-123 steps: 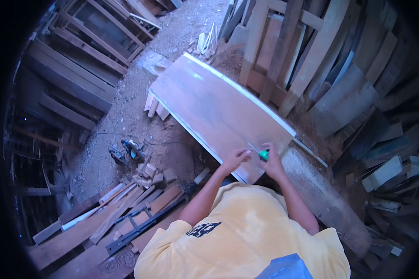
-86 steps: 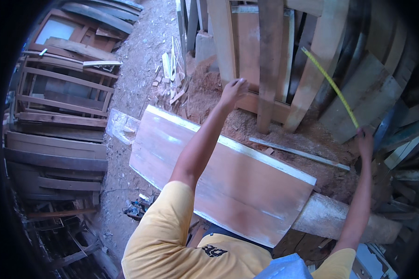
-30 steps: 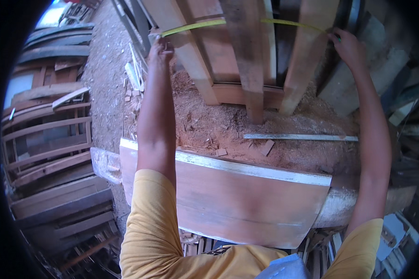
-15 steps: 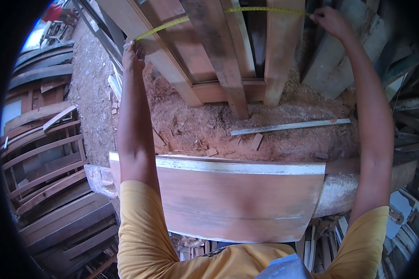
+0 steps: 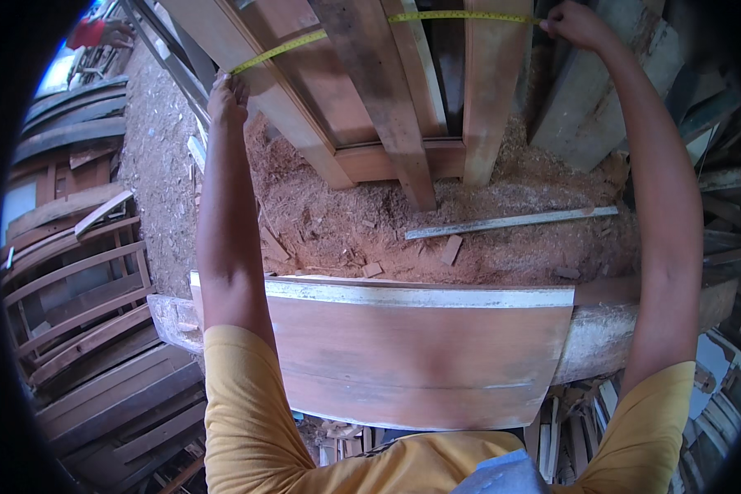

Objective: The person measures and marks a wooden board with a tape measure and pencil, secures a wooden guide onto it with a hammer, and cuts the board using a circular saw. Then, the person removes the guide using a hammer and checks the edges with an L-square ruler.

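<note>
A yellow measuring tape (image 5: 469, 16) is stretched across a wooden door frame (image 5: 313, 151) at the far side. My left hand (image 5: 228, 99) pinches one end of it at the frame's left edge. Beyond the right upright, my right hand (image 5: 580, 26) grips the other end between thumb and fingers. A loose brown plank (image 5: 370, 82) lies slanted over the frame and covers a middle stretch of the tape. Both my arms reach forward, almost straight.
In front of me lies a broad wooden panel (image 5: 420, 354) with a white edge. A white-painted strip (image 5: 510, 223) rests on the sawdust floor (image 5: 321, 222). Stacked frames (image 5: 82, 280) line the left, weathered boards (image 5: 601, 90) the right. Another person's hand (image 5: 117, 34) shows far left.
The tape stays stretched between my hands. My left hand and forearm have shifted slightly left, and the whole view has moved a little.
</note>
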Demonstrator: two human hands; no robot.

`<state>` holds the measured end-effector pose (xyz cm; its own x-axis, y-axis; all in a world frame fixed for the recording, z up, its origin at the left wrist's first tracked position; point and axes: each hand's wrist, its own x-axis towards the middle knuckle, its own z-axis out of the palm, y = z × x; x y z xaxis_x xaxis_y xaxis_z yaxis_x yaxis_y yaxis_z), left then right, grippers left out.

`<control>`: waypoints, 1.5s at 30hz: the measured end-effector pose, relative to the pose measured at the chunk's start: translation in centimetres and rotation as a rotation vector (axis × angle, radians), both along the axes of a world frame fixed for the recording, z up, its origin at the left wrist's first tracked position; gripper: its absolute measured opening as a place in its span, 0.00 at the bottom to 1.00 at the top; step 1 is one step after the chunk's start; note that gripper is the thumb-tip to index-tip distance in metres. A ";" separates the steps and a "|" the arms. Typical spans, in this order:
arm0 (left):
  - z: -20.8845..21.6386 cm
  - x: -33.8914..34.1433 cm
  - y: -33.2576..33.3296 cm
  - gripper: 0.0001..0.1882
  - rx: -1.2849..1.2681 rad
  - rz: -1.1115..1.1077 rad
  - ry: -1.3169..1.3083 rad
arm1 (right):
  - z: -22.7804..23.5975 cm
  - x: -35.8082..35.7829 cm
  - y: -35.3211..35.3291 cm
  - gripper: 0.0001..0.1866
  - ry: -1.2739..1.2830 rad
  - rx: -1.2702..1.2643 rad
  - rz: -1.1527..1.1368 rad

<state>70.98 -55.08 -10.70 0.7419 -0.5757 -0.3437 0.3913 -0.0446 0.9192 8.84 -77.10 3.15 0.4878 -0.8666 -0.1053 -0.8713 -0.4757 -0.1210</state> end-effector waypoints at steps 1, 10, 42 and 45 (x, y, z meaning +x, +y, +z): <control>0.2 0.4 0.1 0.12 0.009 -0.009 -0.009 | 0.2 0.3 0.1 0.12 0.017 -0.001 -0.003; -0.2 1.4 0.3 0.13 0.004 -0.002 -0.084 | 0.5 1.3 2.1 0.16 0.071 -0.073 -0.067; -0.1 -4.7 0.2 0.15 -0.478 -0.004 0.091 | -2.6 -3.5 1.2 0.30 0.102 -0.244 -0.136; 0.9 -8.1 -0.2 0.11 -0.386 0.024 0.080 | -1.0 -3.7 2.3 0.32 0.181 -0.231 -0.190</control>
